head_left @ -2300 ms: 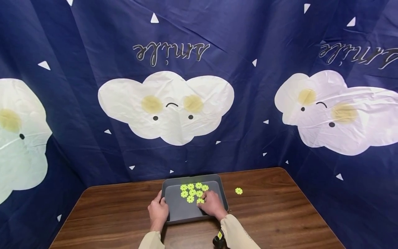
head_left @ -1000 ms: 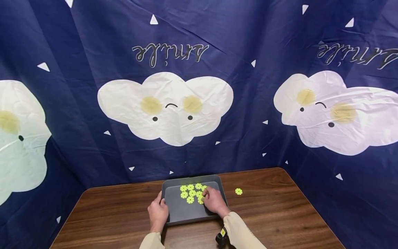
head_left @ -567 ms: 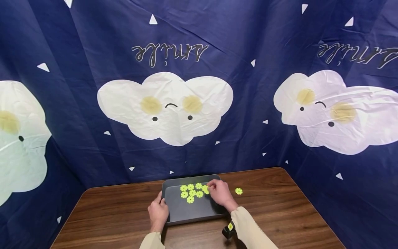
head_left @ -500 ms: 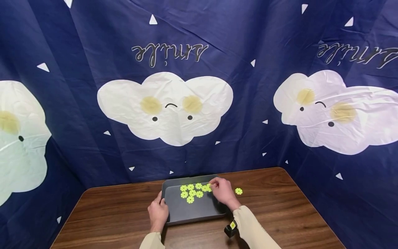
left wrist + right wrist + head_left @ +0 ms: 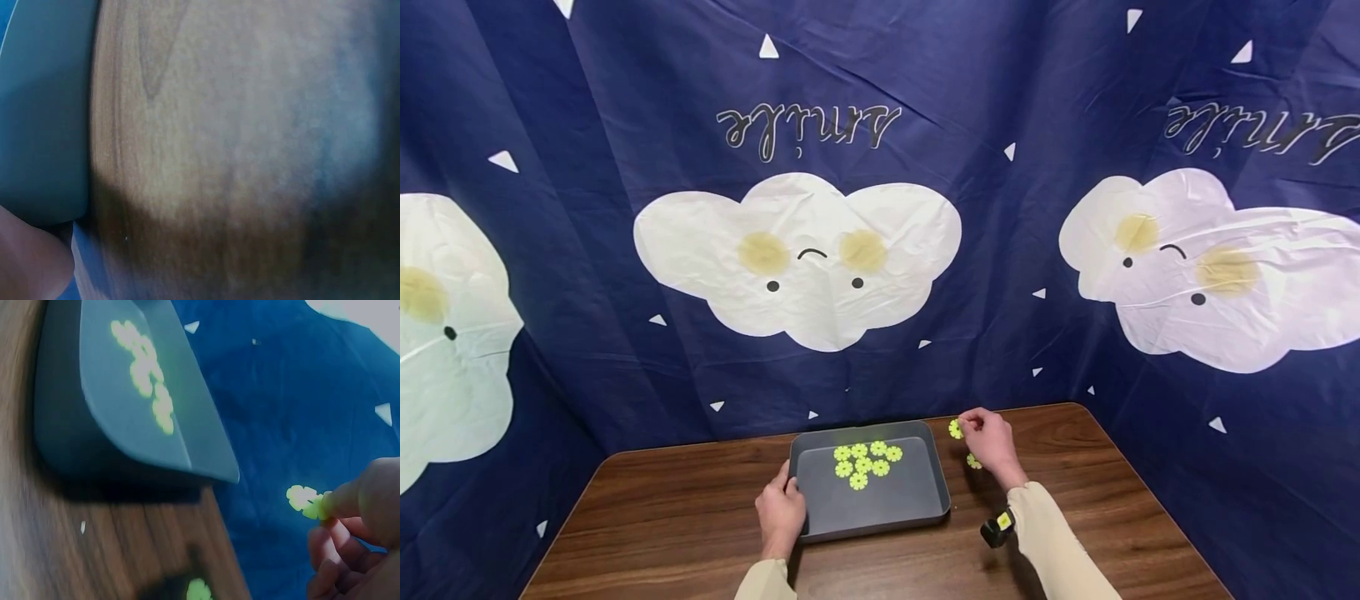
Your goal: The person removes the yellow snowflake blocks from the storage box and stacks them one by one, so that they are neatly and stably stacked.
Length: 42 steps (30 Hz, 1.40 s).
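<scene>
A dark grey rectangular tray (image 5: 895, 502) lies on the wooden table. My left hand (image 5: 781, 510) holds its left wall, the thumb at the inner side; in the left wrist view a fingertip (image 5: 34, 265) shows by the tray's corner. Several yellow-green flower-shaped discs (image 5: 862, 464) lie clustered in the tray's upper middle. Off the tray's right side, above the table, my right hand (image 5: 992, 446) pinches one such disc (image 5: 303, 499) between thumb and forefinger. Another disc (image 5: 973, 461) lies on the table below that hand, partly covered by it in the head view.
The brown wooden table (image 5: 670, 508) extends to both sides of the tray. Behind it hangs a dark blue curtain (image 5: 1000, 350) with white clouds, close to the table's back edge. A black wrist camera (image 5: 996, 529) sits on my right wrist.
My right hand has taken a flower-shaped disc from the tray's right part and carried it right, past the tray's wall, over the table. The left hand and tray stay put.
</scene>
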{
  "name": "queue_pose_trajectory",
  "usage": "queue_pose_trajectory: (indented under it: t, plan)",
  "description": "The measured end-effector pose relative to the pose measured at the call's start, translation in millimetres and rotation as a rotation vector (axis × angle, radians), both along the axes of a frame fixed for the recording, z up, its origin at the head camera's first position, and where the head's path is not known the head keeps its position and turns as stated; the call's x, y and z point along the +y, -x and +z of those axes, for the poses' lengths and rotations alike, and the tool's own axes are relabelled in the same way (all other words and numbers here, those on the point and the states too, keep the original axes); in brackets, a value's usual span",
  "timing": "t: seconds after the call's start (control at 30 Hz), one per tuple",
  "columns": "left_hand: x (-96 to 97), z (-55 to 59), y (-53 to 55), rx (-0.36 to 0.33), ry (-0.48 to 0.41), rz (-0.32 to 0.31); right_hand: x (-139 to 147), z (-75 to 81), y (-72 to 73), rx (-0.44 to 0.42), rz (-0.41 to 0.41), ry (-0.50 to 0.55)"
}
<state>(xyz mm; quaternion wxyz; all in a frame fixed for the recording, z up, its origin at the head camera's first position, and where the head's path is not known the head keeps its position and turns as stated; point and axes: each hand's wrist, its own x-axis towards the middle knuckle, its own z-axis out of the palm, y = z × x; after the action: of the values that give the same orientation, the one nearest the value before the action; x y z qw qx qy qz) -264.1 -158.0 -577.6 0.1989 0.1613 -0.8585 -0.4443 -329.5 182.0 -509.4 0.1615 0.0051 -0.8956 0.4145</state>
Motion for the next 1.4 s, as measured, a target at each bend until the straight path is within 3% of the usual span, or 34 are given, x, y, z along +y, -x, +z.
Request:
queue_pose_trajectory:
  t: [0.13,0.27,0.57,0.9,1.4]
  plan:
    - [0.7,2.0,1.6,-0.002,-0.006,0.000,15,-8.0,2.4,-0.046,-0.042,-0.018]
    - [1.9,3.4,2.6,-0.005,-0.014,0.001,26,-19.0,3.6,-0.110,-0.078,0.036]
    - [3.0,1.7,1.0,-0.027,-0.027,-0.002,35,-41.0,0.3,-0.240,-0.091,0.094]
    - [0.1,4.0,-0.3,-0.028,-0.013,0.005,37,-57.5,-3.0,-0.258,-0.106,0.060]
    - [-0.4,0.0,-1.1,-0.018,-0.002,0.006,34,-59.4,-5.3,-0.261,-0.125,-0.014]
